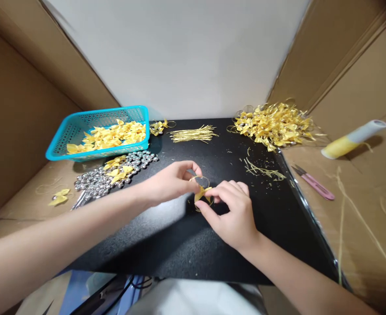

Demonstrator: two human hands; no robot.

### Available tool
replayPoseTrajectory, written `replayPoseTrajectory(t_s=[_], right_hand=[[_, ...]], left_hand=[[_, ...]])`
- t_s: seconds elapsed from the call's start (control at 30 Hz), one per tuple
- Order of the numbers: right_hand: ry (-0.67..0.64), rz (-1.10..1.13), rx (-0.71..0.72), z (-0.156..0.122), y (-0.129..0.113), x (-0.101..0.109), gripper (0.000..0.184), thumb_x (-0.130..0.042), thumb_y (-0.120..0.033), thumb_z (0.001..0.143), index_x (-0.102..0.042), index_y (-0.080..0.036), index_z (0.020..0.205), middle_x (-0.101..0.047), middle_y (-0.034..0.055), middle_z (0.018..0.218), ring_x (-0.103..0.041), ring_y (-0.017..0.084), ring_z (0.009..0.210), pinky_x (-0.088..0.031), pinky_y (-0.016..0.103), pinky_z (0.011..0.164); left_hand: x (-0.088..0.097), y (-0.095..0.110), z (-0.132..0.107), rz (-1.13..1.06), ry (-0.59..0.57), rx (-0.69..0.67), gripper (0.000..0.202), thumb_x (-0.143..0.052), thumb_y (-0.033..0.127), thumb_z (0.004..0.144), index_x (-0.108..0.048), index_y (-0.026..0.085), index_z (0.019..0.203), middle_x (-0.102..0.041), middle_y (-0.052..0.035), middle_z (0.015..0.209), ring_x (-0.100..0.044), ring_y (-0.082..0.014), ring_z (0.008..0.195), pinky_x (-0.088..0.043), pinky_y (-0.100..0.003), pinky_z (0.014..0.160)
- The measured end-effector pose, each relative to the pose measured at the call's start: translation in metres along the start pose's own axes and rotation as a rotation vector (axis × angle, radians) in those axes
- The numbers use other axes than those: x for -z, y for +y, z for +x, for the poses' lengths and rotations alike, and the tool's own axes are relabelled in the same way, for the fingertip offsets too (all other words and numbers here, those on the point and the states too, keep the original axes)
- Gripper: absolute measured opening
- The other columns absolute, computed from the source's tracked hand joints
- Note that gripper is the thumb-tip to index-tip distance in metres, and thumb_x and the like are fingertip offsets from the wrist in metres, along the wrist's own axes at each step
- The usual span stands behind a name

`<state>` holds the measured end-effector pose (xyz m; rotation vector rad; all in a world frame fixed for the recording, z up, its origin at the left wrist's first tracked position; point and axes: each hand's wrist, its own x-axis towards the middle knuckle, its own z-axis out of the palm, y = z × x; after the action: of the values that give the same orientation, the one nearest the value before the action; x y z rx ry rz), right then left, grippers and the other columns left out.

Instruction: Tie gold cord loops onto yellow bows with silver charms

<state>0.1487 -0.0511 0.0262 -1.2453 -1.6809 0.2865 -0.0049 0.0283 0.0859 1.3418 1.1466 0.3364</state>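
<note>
Over one black tabletop [166, 232], two hands [173, 183] [234, 212] pinch one yellow bow [198, 196], left of one pink-handled cutter [318, 186].

The left hand [176, 183] and right hand [234, 212] are bare, with slender fingers; the left forearm [81, 229] and right forearm [287, 267] are slim and bare too.

"What lay on the black desk [173, 245]?"
"A bundle of gold strips [193, 134], for one."
"And left of that bundle?"
"Some small yellow bows [158, 127] just beside it, then a blue basket [96, 153]; front-left of the bundle, silver beads [92, 183]."
"Right of it?"
"A heap of yellow bows [274, 125], with loose trimmings [263, 172] to the bundle's front right."
</note>
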Motion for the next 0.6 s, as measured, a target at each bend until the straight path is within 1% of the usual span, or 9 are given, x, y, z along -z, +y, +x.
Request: replayPoseTrajectory(t_s=[0.1, 0.2, 0.27, 0.37, 0.5, 0.6], right_hand=[[-0.001, -0.039, -0.070, -0.001, 0.001, -0.001, 0.016, -0.075, -0.022, 0.074, -0.062, -0.018, 0.066, -0.059, -0.0036, 0.062, -0.054, 0.013, 0.062, -0.031, 0.033, 0.073], [-0.037, -0.057, -0.087, -0.002, 0.003, -0.002, 0.012, -0.072, -0.019, 0.077, -0.064, -0.018, 0.069, -0.059, -0.0044, 0.062, -0.054, 0.013, 0.064, -0.030, 0.033, 0.076], [-0.078, -0.059, -0.078, -0.003, 0.005, -0.002, 0.012, -0.066, -0.017, 0.081, -0.064, -0.018, 0.070, -0.059, -0.0043, 0.062, -0.054, 0.013, 0.065, -0.030, 0.033, 0.078], [-0.134, -0.064, -0.069, -0.002, 0.007, -0.001, 0.016, -0.060, -0.013, 0.083, -0.062, -0.018, 0.069, -0.059, -0.0039, 0.064, -0.053, 0.012, 0.065, -0.030, 0.034, 0.079], [-0.207, -0.011, -0.060, 0.000, 0.007, 0.003, 0.016, -0.057, -0.011, 0.083, -0.057, -0.018, 0.069, -0.057, -0.0036, 0.065, -0.052, 0.012, 0.066, -0.030, 0.033, 0.075], [-0.254, 0.123, -0.044, 0.002, 0.006, 0.006, 0.016, -0.056, -0.009, 0.082, -0.053, -0.018, 0.069, -0.054, -0.0027, 0.068, -0.052, 0.012, 0.067, -0.034, 0.030, 0.070]], left_hand=[[-0.013, -0.011, -0.007, -0.118, 0.074, -0.052, 0.028, -0.068, 0.018, 0.062, -0.049, 0.019, 0.083, -0.060, 0.0078, 0.055, -0.055, -0.0089, 0.054, -0.039, -0.020, 0.057], [-0.019, -0.017, -0.012, -0.120, 0.148, -0.106, 0.027, -0.069, 0.019, 0.065, -0.048, 0.018, 0.082, -0.057, 0.0085, 0.054, -0.054, -0.0076, 0.054, -0.038, -0.019, 0.056], [-0.020, -0.020, -0.014, -0.109, 0.176, -0.140, 0.025, -0.068, 0.019, 0.067, -0.048, 0.018, 0.082, -0.056, 0.0087, 0.055, -0.050, -0.0061, 0.052, -0.036, -0.018, 0.054], [-0.020, -0.026, -0.015, -0.102, 0.186, -0.163, 0.023, -0.066, 0.017, 0.068, -0.049, 0.018, 0.082, -0.054, 0.0088, 0.056, -0.044, -0.0049, 0.050, -0.033, -0.017, 0.051], [-0.019, -0.035, -0.012, -0.095, 0.234, -0.182, 0.022, -0.066, 0.019, 0.068, -0.048, 0.018, 0.081, -0.056, 0.0065, 0.060, -0.046, -0.0065, 0.053, -0.034, -0.019, 0.053], [-0.018, -0.040, -0.011, -0.109, 0.248, -0.199, 0.021, -0.066, 0.021, 0.069, -0.048, 0.018, 0.080, -0.058, 0.0050, 0.062, -0.049, -0.0082, 0.056, -0.035, -0.021, 0.055]])
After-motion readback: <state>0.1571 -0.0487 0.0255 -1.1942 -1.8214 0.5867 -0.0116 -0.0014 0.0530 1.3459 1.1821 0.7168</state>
